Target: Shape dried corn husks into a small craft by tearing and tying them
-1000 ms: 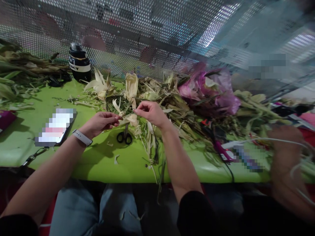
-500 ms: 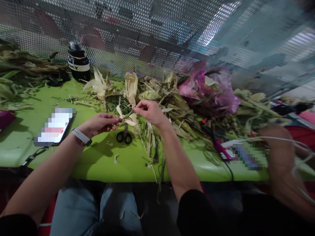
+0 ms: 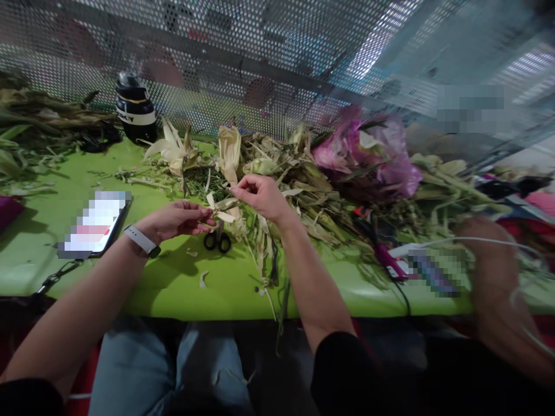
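My left hand (image 3: 176,219) pinches one end of a small bundle of pale corn husk strips (image 3: 222,208) just above the green table (image 3: 165,277). My right hand (image 3: 260,196) is closed in a pinch on the other end of the same husk piece, a little higher and to the right. Black-handled scissors (image 3: 218,241) lie on the table right below the husk. A white watch sits on my left wrist.
A pile of dried husks and stalks (image 3: 303,179) and pink flowers (image 3: 368,156) fill the back. A phone (image 3: 95,222) lies at left, a dark bottle (image 3: 134,112) by the perforated metal wall. Another person's blurred arm (image 3: 494,289) and a white cable are at right.
Both my hands have stayed on the husk piece, and my right hand has pulled slightly up and away, so the strips spread a little. The other person's arm has shifted.
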Tool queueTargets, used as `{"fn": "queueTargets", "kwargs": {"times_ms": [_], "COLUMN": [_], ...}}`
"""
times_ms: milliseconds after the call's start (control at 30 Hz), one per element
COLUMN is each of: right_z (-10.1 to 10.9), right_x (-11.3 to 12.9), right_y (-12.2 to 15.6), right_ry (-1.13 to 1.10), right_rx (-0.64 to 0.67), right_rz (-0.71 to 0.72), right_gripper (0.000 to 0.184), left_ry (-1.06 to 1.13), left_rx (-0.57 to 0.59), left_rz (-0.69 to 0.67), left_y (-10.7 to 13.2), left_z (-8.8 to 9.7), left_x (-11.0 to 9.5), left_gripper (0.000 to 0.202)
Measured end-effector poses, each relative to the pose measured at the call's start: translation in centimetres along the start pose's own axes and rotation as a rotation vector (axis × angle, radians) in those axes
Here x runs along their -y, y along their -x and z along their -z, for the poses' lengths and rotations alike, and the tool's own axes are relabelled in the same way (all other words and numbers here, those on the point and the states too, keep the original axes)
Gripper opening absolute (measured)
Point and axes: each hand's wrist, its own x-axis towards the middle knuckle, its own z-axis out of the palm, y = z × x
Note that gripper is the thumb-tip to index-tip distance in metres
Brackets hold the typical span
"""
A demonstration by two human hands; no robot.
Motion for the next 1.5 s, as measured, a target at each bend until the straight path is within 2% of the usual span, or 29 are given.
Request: {"fn": "queueTargets", "kwargs": {"times_ms": [233, 500, 833, 933, 1033, 1167, 1267, 1400, 1500], "right_z": [0.1, -0.2, -0.2, 0.3, 1.4, 3.1, 3.7, 3.6, 3.3], "right_x": [0.1, -0.2, 0.3, 0.5, 0.8, 1.5, 2.1, 2.9, 3.5], "right_y": [0.0, -0.1, 0.0, 0.2, 0.5, 1.0, 1.3, 1.6, 1.7], "right_ry": [0.003, 0.010, 0.014, 0.035, 0.084, 0.150, 0.176, 0.173, 0.116], "right_rx": [-0.005, -0.005, -0.004, 0.039, 0.118, 0.114, 0.038, -0.015, 0.013], "right_rz": [0.009, 0.016, 0.003, -0.034, -0.071, 0.008, 0.125, 0.212, 0.241], "right_gripper": [0.029, 0.035, 0.036, 0.033, 0.028, 0.023, 0.021, 0.022, 0.025], "left_ry": [0.012, -0.188, -0.281, -0.328, -0.504, -0.685, -0.775, -0.933, -0.976], "left_rx": [0.063, 0.069, 0.085, 0.002, -0.127, -0.189, -0.167, -0.098, 0.035], "left_rz": [-0.055, -0.132, -0.182, -0.213, -0.312, -0.402, -0.450, -0.472, -0.475], "left_y": [0.0, 0.6, 0.5, 0.4, 0.2, 0.0, 0.2, 1.1, 2.1], "left_z": [-0.1, -0.6, -0.5, -0.7, -0.9, -0.9, -1.0, -2.0, -2.9], "left_x": [0.1, -0.2, -0.1, 0.1, 0.3, 0.7, 1.0, 0.8, 0.4], "left_gripper": [0.010, 0.014, 0.022, 0.025, 0.024, 0.020, 0.019, 0.020, 0.019]}}
